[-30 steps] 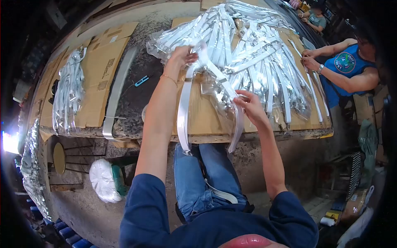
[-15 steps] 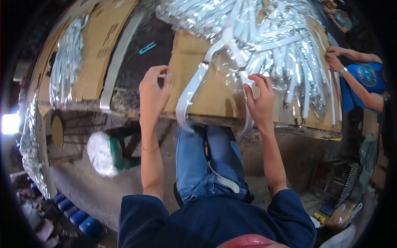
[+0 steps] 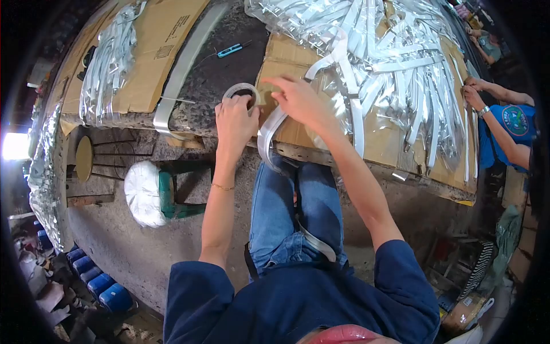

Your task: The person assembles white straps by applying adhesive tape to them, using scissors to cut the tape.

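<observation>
My left hand (image 3: 235, 123) grips a roll of clear tape (image 3: 243, 89) at the table edge. My right hand (image 3: 302, 104) reaches across just right of the roll, index finger stretched out and fingers apart, with nothing visible in it. A white forked strap (image 3: 339, 53) lies on the cardboard (image 3: 292, 51); one arm passes beneath my right hand and hangs over the edge, the other runs down on the right.
Many plastic-wrapped white straps (image 3: 424, 86) cover the right side. A light-blue cutter (image 3: 230, 50) lies on the dark tabletop, more wrapped straps (image 3: 114, 57) at left. A person in blue (image 3: 510, 123) works at far right. A silver-topped stool (image 3: 146, 194) stands below.
My right hand has left the strap's right arm and moved left. A tape roll is now in my left hand, which was near the cardboard's edge. The view has shifted slightly.
</observation>
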Demonstrator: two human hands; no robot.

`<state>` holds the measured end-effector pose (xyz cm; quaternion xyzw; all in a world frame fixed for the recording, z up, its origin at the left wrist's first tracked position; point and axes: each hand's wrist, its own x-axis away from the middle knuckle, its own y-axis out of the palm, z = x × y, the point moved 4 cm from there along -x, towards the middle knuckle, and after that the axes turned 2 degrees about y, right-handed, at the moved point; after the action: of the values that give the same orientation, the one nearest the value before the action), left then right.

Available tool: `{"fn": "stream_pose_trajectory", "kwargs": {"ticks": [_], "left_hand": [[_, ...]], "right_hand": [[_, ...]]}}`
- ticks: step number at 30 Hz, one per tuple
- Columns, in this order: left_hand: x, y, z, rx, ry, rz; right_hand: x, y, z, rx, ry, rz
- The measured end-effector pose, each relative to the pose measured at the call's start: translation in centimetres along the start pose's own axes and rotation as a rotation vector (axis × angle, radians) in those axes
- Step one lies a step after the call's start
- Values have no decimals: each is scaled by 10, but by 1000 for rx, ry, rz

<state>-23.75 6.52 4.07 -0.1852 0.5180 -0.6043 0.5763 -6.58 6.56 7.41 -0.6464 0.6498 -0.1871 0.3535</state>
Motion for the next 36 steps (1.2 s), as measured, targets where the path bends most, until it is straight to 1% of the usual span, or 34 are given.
{"fn": "stream_pose_trajectory", "kwargs": {"ticks": [2, 6, 9, 11, 12, 14, 16, 17, 18, 19, 21, 22, 23, 25, 26, 27, 30, 31, 33, 34, 36], "left_hand": [[2, 4, -1, -23, 11, 14], [5, 0, 0, -9, 22, 41], [5, 2, 0, -30, 7, 21], [6, 3, 0, -40, 8, 24], [5, 4, 0, -50, 10, 29], [5, 5, 0, -16, 9, 41], [8, 7, -1, -7, -4, 62], [11, 8, -1, -2, -3, 55], [13, 8, 0, -22, 19, 71], [11, 8, 2, -40, 46, 92], [11, 11, 2, -44, 59, 107], [11, 12, 1, -44, 53, 122], [14, 13, 0, -46, 41, 132], [14, 13, 1, -32, 43, 143], [15, 14, 0, -19, 45, 166], [16, 15, 0, -5, 49, 189], [18, 17, -3, 44, 52, 211], [19, 16, -4, 48, 54, 214], [18, 16, -6, 59, 40, 177], [16, 15, -8, 63, 40, 179], [16, 13, -11, 96, 34, 102]], "right_hand": [[-13, 35, 17, 22, -222, 0], [-14, 48, 21, 27, -244, 10], [-14, 46, 27, 37, -206, 57], [-15, 45, 29, -68, -163, 37], [-11, 34, 23, -65, -157, 48], [8, -15, 7, -71, -188, 424], [20, -57, 45, -10, 72, 599], [20, -76, 68, 146, 257, 583], [14, -86, 107, 213, 292, 552], [7, -91, 122, 218, 297, 561], [-6, -91, 148, 43, 479, 273], [-10, -90, 150, 127, 431, 339], [-16, -93, 156, 129, 430, 342], [-31, -87, 159, 193, 565, 1], [-31, -89, 156, 188, 499, 60], [-33, -88, 161, 185, 496, 60], [-40, -95, 168, -119, 379, 167], [-39, -103, 154, -115, 377, 170], [-35, -125, 113, -471, 341, 236], [-30, -145, 70, -361, 323, 283], [-56, -166, 75, -368, 294, 289]]}}
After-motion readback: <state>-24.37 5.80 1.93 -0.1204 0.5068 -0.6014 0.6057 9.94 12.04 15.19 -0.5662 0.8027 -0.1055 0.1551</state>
